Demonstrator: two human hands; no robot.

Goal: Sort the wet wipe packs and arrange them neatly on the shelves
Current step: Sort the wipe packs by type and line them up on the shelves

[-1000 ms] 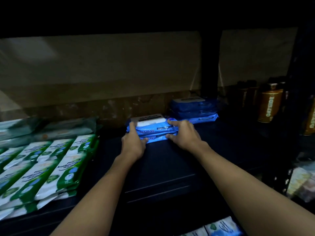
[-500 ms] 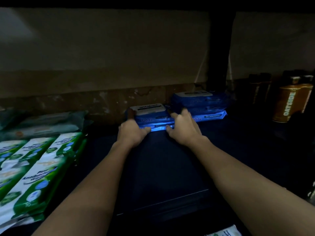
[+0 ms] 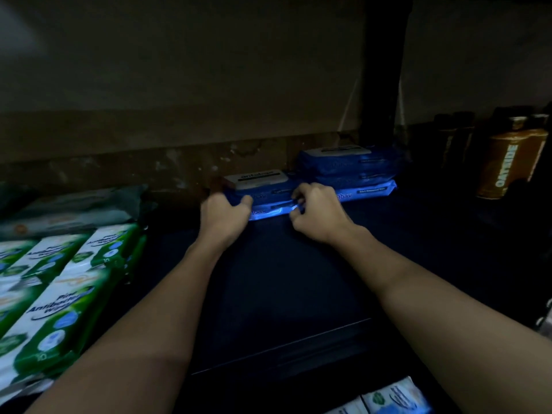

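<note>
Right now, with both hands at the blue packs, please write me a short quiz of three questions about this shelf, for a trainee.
1. True or false: the taller blue stack stands to the right of the blue stack between the hands.
2. Which packs lie at the left of the shelf? A) green and white packs B) red packs C) yellow packs
3. Fill in: the left hand and the right hand are both at the front edge of the ____ blue stack.

Key: 1 true; 2 A, the green and white packs; 3 lower.
</note>
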